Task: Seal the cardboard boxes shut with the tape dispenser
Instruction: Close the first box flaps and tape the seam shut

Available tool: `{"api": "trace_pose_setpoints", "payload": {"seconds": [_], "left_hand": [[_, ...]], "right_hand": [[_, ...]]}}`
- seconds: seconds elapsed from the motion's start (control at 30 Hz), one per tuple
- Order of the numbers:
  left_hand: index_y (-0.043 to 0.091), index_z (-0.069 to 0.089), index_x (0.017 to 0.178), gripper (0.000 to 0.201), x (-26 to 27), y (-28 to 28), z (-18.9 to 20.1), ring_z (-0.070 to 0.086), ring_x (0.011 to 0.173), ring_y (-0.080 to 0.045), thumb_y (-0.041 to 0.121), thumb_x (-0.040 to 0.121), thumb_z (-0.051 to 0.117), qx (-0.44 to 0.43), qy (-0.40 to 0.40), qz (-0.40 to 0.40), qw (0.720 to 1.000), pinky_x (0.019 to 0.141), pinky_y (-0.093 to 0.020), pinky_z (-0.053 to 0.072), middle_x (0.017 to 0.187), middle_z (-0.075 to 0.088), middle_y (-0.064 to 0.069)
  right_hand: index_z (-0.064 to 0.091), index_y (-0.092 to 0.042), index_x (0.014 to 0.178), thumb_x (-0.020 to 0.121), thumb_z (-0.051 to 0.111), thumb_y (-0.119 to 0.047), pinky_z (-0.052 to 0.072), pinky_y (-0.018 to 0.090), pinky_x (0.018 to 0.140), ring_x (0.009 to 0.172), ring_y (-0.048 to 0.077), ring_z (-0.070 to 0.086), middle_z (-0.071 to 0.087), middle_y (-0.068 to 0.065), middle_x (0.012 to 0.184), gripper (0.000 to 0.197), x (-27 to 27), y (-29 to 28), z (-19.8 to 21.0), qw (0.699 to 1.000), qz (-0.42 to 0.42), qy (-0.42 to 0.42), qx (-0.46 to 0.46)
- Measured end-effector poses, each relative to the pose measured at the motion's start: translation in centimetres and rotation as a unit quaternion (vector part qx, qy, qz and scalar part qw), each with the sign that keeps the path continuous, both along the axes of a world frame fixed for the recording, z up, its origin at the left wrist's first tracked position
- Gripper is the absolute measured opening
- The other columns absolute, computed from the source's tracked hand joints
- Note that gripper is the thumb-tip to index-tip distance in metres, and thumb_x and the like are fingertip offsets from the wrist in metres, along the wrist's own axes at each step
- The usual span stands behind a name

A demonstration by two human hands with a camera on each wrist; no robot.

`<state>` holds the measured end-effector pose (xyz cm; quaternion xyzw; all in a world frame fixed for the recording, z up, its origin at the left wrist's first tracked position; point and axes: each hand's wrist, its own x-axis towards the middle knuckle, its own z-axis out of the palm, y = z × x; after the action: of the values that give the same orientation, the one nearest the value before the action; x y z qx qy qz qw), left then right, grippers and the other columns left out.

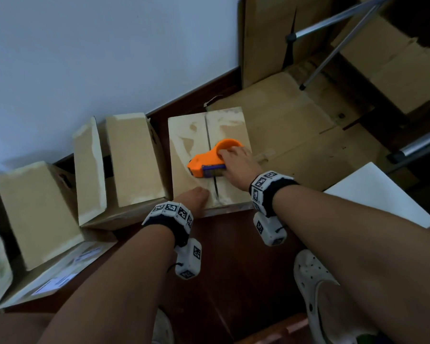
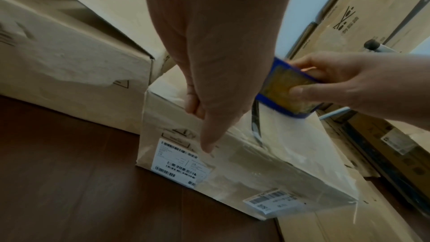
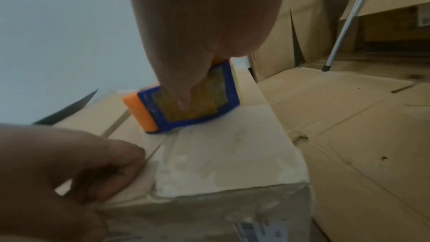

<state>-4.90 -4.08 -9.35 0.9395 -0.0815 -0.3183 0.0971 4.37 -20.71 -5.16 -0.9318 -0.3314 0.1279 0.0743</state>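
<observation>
A closed cardboard box (image 1: 184,145) stands on the dark floor with a gap along its centre seam (image 1: 206,130). On top of it, over the seam, sits the orange and blue tape dispenser (image 1: 206,162), and my right hand (image 1: 238,162) grips it from the right. In the right wrist view the thumb presses the dispenser's (image 3: 144,111) blue back plate. My left hand (image 1: 196,197) holds the box's near edge. In the left wrist view its fingers (image 2: 193,102) curl on the top while the thumb lies down the labelled front face (image 2: 244,168).
More cardboard boxes (image 1: 134,157) (image 1: 35,214) line the white wall to the left. Flattened cardboard (image 1: 296,135) lies right of the box, with metal stand legs (image 1: 333,45) over it. A white sheet (image 1: 377,194) and my foot in a white clog (image 1: 315,289) are at the right.
</observation>
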Motion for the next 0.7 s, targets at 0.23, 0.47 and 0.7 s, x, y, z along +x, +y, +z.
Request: {"api": "trace_pose_setpoints", "payload": {"seconds": [0.23,0.47,0.7], "left_hand": [[0.016,0.042,0.083,0.024,0.1,0.5,0.7,0.052,0.095,-0.029,0.023,0.083,0.065,-0.020,-0.004,-0.007,1.000,0.077,-0.033,0.038,0.097,0.050,-0.010],[0.017,0.048,0.083,0.027,-0.3,-0.5,2.4,0.052,0.081,-0.021,0.039,0.088,0.063,-0.053,-0.062,0.032,0.996,0.071,-0.031,0.039,0.082,0.051,0.000],[0.009,0.056,0.097,0.026,-0.7,-3.3,1.4,0.055,0.093,-0.026,0.032,0.088,0.063,-0.090,-0.114,0.020,0.989,0.079,-0.035,0.042,0.100,0.055,-0.012]], "right_hand": [[0.055,-0.014,0.108,0.089,0.051,-0.012,0.043,0.037,0.078,0.097,0.026,0.052,0.057,0.005,0.107,0.019,-0.7,-2.3,2.2,0.988,0.043,-0.036,0.143],[0.062,-0.019,0.099,0.090,0.051,-0.017,0.050,0.039,0.082,0.094,0.023,0.059,0.063,0.002,0.101,0.014,-4.7,-4.5,-0.6,0.988,0.044,0.144,0.037],[0.060,-0.008,0.109,0.090,0.061,-0.021,0.041,0.032,0.085,0.103,0.029,0.056,0.056,0.015,0.109,0.023,-5.3,-2.4,-2.3,0.976,0.003,0.218,0.010]]}}
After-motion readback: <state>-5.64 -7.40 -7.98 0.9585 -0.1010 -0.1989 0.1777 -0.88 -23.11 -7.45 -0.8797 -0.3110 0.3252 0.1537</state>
